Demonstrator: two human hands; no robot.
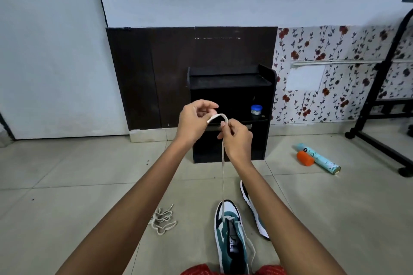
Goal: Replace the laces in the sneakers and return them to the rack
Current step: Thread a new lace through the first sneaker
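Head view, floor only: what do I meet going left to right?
loose lace → teal sneaker → second sneaker → tube → black stand

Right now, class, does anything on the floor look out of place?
The second sneaker lies tipped on its side beside the upright sneaker, a spare lace sits tangled on the tiles, and a teal tube lies loose near the rack.

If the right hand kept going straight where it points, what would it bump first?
Probably the left hand, which holds the same lace just ahead of the right hand. Behind stands the black rack; depth is hard to judge.
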